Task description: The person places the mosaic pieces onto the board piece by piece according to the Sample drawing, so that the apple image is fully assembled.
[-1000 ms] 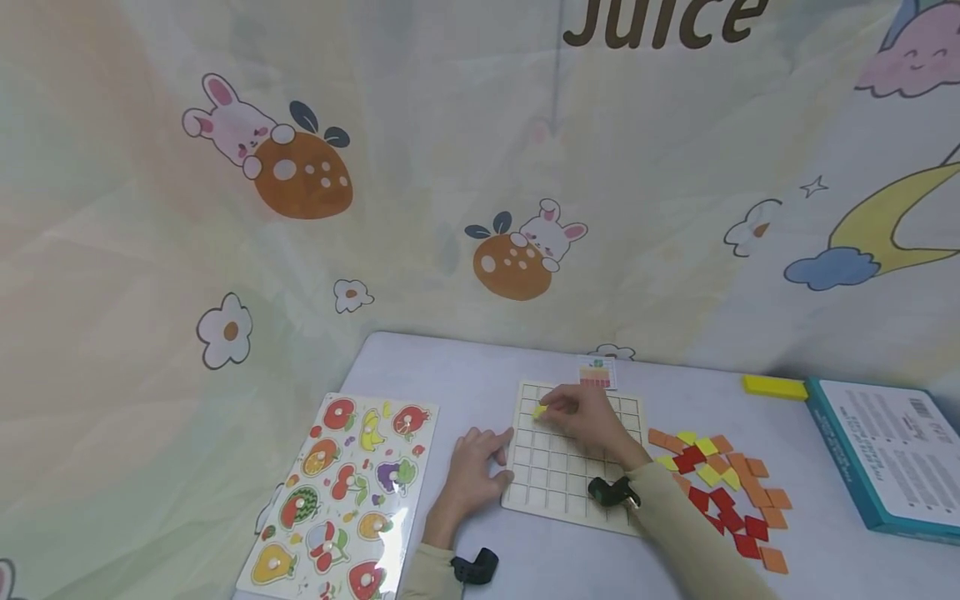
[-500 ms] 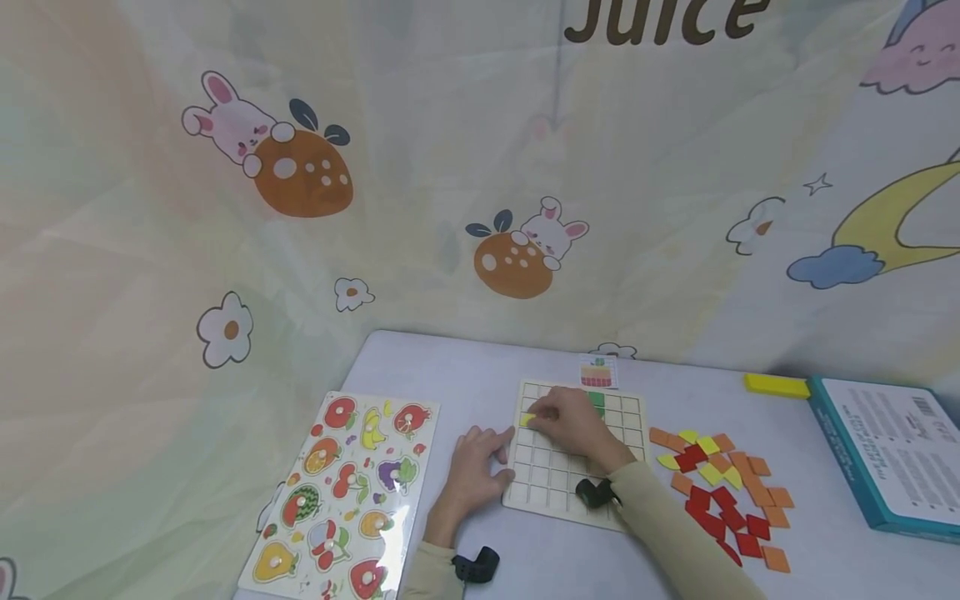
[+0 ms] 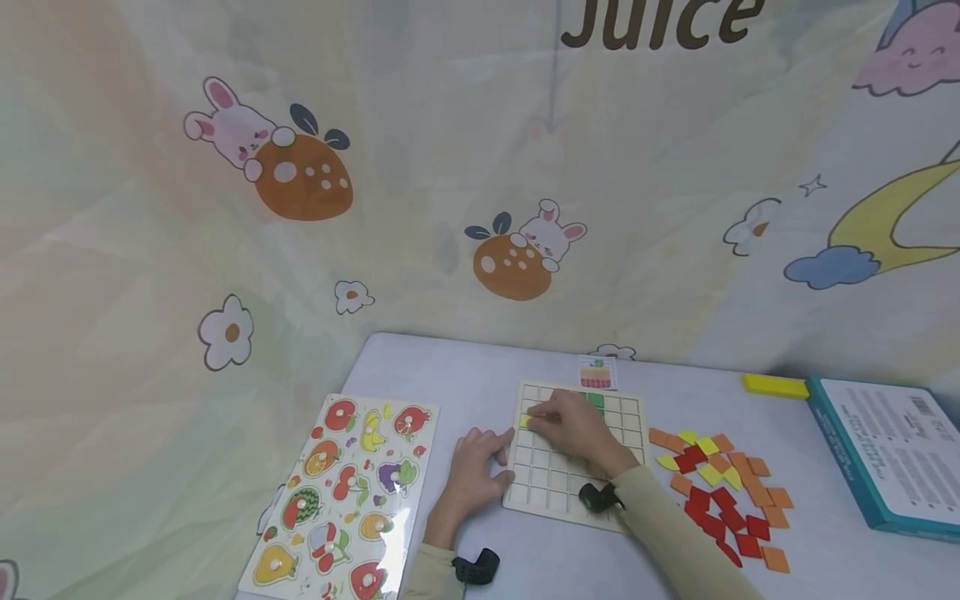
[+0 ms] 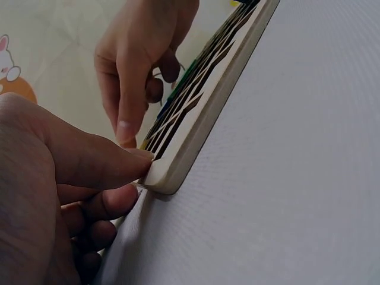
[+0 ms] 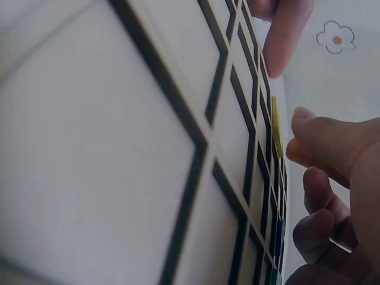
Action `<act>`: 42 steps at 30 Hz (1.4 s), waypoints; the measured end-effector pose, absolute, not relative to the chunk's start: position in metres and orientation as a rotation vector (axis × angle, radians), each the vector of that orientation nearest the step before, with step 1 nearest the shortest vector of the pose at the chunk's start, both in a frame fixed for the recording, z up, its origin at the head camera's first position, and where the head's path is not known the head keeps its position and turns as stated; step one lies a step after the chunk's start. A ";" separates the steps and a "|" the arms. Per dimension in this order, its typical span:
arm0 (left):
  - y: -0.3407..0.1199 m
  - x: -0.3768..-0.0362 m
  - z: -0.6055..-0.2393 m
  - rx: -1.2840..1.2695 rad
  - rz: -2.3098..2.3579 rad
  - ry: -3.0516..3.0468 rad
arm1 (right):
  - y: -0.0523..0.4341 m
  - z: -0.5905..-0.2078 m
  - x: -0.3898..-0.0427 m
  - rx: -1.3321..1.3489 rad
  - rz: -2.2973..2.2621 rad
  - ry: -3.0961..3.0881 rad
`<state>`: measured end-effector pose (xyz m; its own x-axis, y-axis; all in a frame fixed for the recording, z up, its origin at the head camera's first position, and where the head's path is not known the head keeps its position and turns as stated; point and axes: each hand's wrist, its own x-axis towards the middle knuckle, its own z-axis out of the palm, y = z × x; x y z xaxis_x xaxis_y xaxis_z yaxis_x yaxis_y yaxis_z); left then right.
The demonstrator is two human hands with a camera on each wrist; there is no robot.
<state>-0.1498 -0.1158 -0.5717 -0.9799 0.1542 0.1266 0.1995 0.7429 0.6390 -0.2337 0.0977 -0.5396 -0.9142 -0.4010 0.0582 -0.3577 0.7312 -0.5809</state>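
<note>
A pale wooden grid board (image 3: 551,479) lies mid-table. My left hand (image 3: 472,467) rests at its left edge; the thumb and index finger touch the rim, and the other fingers bend below it in the left wrist view. Over the upper left of the board, my right hand (image 3: 573,425) has its thumb and index fingertips at a small yellow tile (image 3: 525,422). That tile (image 5: 276,127) stands slightly above the grid lines in the right wrist view. A green tile (image 3: 596,400) sits in the upper part of the board, partly covered by the right hand.
Loose orange, red and yellow tiles (image 3: 722,498) lie right of the board. A picture card (image 3: 597,374) is behind it. A fruit puzzle board (image 3: 352,450) lies left; a teal-edged box (image 3: 888,450) and a yellow bar (image 3: 776,386) are at the right.
My right hand has moved left across the board with the yellow tile, to a cell near the left edge, and stays there. The green tile has come into view. My left hand has stayed put.
</note>
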 end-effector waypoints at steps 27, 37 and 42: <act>-0.113 -0.148 -0.570 -0.293 -1.052 -2.855 | 0.300 -0.523 -0.224 -0.061 -0.916 2.725; -0.115 -0.148 -0.572 -0.284 -1.042 -2.855 | 0.309 -0.528 -0.215 -0.122 -0.880 2.801; -0.114 -0.148 -0.570 -0.290 -1.094 -2.843 | 0.315 -0.527 -0.212 -0.124 -0.883 2.817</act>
<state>-0.1483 -0.1141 -0.5704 -0.9787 0.1470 0.1433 0.2051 0.7269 0.6553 -0.2117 0.3155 -0.5270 -0.9791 -0.1349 -0.1522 -0.0239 0.8194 -0.5727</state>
